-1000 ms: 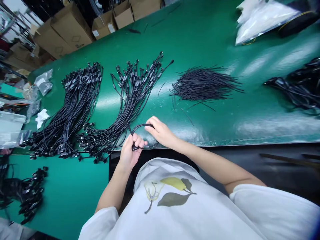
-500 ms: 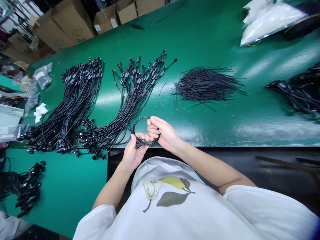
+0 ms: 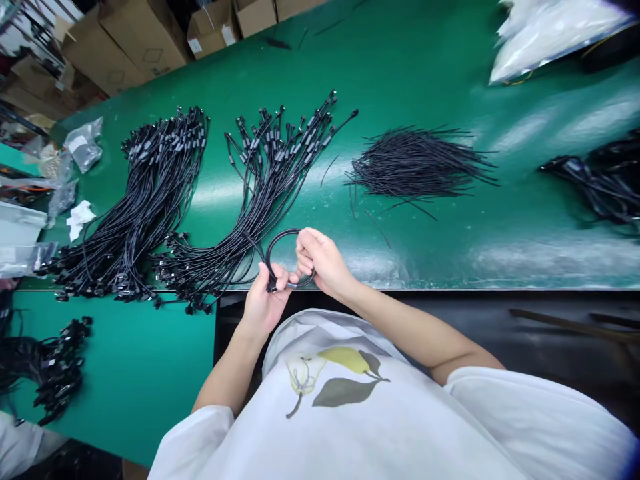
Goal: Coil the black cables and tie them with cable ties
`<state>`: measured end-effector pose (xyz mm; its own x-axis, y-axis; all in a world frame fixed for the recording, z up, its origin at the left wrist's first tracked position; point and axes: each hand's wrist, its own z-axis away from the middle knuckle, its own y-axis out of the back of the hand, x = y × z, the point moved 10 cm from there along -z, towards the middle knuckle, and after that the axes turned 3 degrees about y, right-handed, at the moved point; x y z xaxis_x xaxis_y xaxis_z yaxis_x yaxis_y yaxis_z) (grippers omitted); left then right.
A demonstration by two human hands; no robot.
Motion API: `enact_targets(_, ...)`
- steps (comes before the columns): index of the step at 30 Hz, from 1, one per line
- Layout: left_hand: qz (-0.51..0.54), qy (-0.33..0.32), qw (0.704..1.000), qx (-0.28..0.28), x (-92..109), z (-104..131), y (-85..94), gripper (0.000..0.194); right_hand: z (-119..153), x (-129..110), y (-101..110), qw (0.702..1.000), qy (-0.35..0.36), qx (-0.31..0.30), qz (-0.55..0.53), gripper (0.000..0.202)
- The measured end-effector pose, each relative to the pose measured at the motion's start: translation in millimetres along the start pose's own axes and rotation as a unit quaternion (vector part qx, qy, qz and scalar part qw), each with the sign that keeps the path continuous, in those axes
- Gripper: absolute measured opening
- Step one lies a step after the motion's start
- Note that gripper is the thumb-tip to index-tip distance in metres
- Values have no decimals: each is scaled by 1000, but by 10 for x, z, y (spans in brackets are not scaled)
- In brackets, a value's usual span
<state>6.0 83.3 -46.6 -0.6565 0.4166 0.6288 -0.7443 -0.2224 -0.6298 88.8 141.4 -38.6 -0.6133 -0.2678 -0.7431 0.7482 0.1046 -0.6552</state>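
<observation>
Holding a coiled black cable (image 3: 271, 246) at the near edge of the worktop (image 3: 425, 247) | my left hand (image 3: 269, 292) gripping its lower side | my right hand (image 3: 323, 263) pinching its right side | cable bunch (image 3: 260, 200) lying just left

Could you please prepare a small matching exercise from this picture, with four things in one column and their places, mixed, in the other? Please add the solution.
Things
1. Looped black cable
2. Heap of thin black strips
3. Cardboard boxes
4. Crumpled white scrap

Places
A. Along the far edge of the green table
B. Near the small plastic bags at the left
C. Held by the left hand and right hand
D. Right of the two large cable bundles

Right pairs: 1-C, 2-D, 3-A, 4-B
</observation>
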Motion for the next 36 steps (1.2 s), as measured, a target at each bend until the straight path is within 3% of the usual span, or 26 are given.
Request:
enact_targets(4, -55, 20, 996, -61, -32, 60, -80, 46, -54, 45, 31, 998, -19, -34, 43, 46)
enact_targets(9, -215, -1, 971, -101, -83, 119, -129, 41, 41, 143, -165, 987, -115, -114, -8, 54)
enact_targets(16, -336, 21, 930, -148, -277, 112, -89, 54, 203, 208, -338, 983, -124, -123, 57, 56)
enact_targets(20, -390, -33, 915, -94, -162, 23, 20, 44, 191, 135, -316, 986, -82, -129, 71, 51)
enact_targets(23, -339, -15, 937, -86, -196, 1, 23, 44, 180, 11, -334, 985, -31, -145, 84, 49)
enact_targets(26, -238, 123, 954, -135, -498, 91, -67, 53, 170, -28, -348, 982, -38, -157, 96, 50)
enact_targets(28, -187, 172, 956, -143, -598, 174, -123, 56, 169, 13, -366, 979, -87, -171, 67, 51)
enact_targets(32, -159, 177, 958, -158, -602, 266, -233, 53, 209, 94, -429, 964, -177, -199, -2, 53)
enact_targets(36, -150, 165, 965, -141, -575, 252, -289, 46, 123, -2, -343, 985, -110, -135, -16, 50)
